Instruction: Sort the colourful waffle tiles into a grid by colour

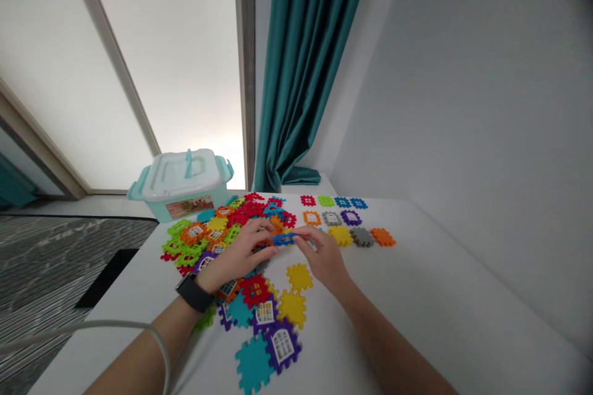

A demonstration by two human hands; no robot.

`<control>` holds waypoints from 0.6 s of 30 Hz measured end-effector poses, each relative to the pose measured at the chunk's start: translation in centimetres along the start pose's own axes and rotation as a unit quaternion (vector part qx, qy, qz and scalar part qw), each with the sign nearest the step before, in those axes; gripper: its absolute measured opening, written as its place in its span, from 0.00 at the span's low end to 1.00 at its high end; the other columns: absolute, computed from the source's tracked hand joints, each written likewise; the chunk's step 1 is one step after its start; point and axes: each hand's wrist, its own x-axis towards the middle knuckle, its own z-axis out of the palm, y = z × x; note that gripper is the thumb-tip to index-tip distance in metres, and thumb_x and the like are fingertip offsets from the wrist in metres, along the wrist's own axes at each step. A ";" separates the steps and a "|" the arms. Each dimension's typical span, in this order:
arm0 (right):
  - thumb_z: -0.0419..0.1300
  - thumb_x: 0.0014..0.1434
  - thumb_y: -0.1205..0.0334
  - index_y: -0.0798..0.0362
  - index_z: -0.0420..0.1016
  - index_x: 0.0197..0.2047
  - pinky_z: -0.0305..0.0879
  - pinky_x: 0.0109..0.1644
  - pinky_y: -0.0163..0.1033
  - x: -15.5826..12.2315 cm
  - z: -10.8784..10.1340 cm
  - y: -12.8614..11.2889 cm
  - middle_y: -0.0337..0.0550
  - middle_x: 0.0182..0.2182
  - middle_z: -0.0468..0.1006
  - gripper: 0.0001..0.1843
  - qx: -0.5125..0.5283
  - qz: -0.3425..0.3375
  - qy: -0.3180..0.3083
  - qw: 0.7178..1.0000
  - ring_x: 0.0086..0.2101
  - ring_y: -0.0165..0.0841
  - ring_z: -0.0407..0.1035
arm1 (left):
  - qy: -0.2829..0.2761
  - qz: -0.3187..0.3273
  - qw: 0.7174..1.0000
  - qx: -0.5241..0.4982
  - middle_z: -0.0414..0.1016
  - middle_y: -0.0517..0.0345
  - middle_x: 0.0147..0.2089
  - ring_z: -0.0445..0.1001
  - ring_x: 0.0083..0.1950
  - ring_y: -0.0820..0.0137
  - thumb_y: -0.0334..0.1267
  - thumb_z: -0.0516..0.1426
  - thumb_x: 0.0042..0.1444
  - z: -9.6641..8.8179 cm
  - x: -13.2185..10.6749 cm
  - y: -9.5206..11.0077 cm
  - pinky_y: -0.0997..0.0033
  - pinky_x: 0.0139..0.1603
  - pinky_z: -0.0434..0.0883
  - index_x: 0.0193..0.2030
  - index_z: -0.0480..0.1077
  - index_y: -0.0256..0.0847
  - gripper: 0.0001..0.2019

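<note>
Both my hands meet over a heap of colourful interlocking plastic tiles (217, 231) on a white table (440, 296). My left hand (243, 252), with a black watch on its wrist, has its fingers curled around one end of a small blue tile (283, 239). My right hand (322, 253) pinches the other end of the same blue tile. The tile is held edge-on just above the table. Loose yellow tiles (296, 293), a red one and purple window tiles (280, 342) lie below the hands.
A teal and white lidded storage box (183, 184) stands at the table's far left. Separate tiles lie in neat rows (345, 219) at the far right of the heap. A teal curtain (306, 68) hangs behind. A white cable (115, 327) crosses my left forearm.
</note>
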 end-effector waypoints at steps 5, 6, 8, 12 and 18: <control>0.69 0.51 0.45 0.53 0.83 0.36 0.73 0.30 0.41 0.5 0.4 -0.1 0.45 0.29 0.83 0.19 0.133 0.197 0.041 0.970 0.26 0.36 0.74 | 0.028 0.013 0.998 0.059 0.68 0.45 0.64 0.67 0.65 0.54 0.44 0.64 0.61 0.2 -0.1 0.2 0.46 0.65 0.68 0.69 0.60 0.48 0.31; 0.70 0.48 0.45 0.53 0.83 0.35 0.72 0.30 0.41 0.5 0.5 -0.2 0.45 0.28 0.83 0.20 0.145 0.212 0.047 0.965 0.26 0.36 0.74 | 0.032 0.023 0.996 0.079 0.67 0.45 0.65 0.67 0.65 0.53 0.44 0.65 0.60 0.2 -0.1 0.2 0.45 0.65 0.68 0.69 0.60 0.48 0.32; 0.72 0.46 0.44 0.53 0.83 0.33 0.70 0.29 0.40 0.5 0.7 -0.4 0.45 0.27 0.83 0.20 0.162 0.228 0.054 0.959 0.25 0.35 0.72 | 0.040 0.038 0.993 0.107 0.68 0.45 0.64 0.67 0.64 0.52 0.43 0.66 0.59 0.4 -0.2 0.3 0.44 0.65 0.68 0.67 0.64 0.48 0.30; 0.71 0.46 0.45 0.53 0.83 0.30 0.68 0.29 0.39 0.3 1.1 -0.8 0.44 0.26 0.82 0.19 0.182 0.233 0.052 0.954 0.25 0.34 0.71 | 0.056 0.041 0.991 0.117 0.68 0.43 0.63 0.68 0.64 0.51 0.43 0.65 0.60 0.5 -0.1 0.4 0.43 0.63 0.69 0.61 0.68 0.46 0.24; 0.70 0.48 0.45 0.52 0.83 0.31 0.68 0.30 0.39 0.3 1.0 -1.0 0.42 0.25 0.82 0.18 0.180 0.230 0.033 0.956 0.25 0.33 0.70 | 0.042 0.038 0.994 0.094 0.66 0.45 0.63 0.67 0.65 0.52 0.41 0.65 0.59 0.3 -0.1 0.2 0.45 0.64 0.70 0.60 0.68 0.47 0.22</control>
